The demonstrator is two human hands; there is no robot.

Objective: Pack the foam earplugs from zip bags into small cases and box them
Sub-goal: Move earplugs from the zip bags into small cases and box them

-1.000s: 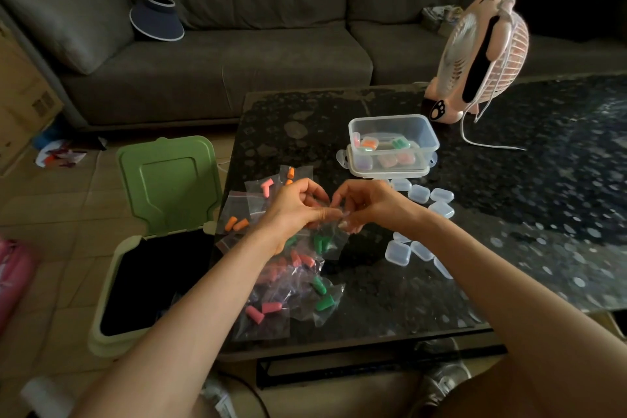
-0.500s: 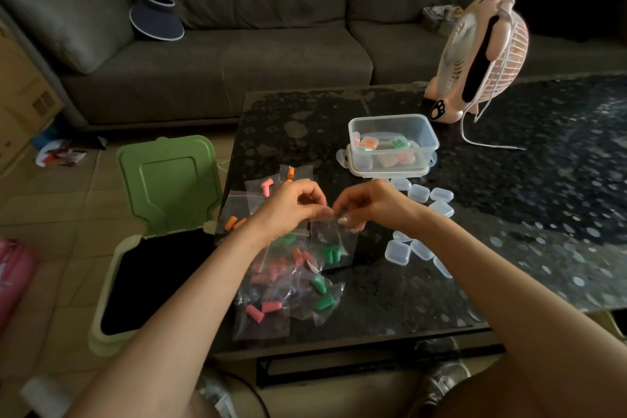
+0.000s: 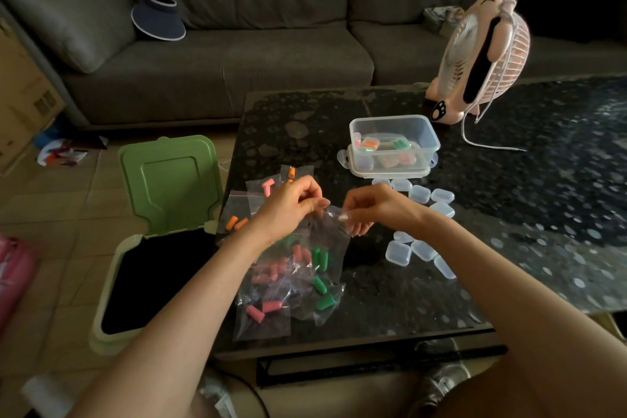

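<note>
Head view: left hand (image 3: 290, 210) and right hand (image 3: 371, 210) each pinch the top edge of a zip bag (image 3: 330, 241), held just above the table (image 3: 339, 112). Green earplugs (image 3: 319, 256) sit at the bag's bottom. More bags (image 3: 264, 316) lie beneath. Clear cases (image 3: 420, 249) are scattered near the right wrist. The box (image 3: 393, 125) behind holds cases with coloured plugs.

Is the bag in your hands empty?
No, green earplugs sit low in the zip bag that left hand and right hand pinch by its top.
</note>
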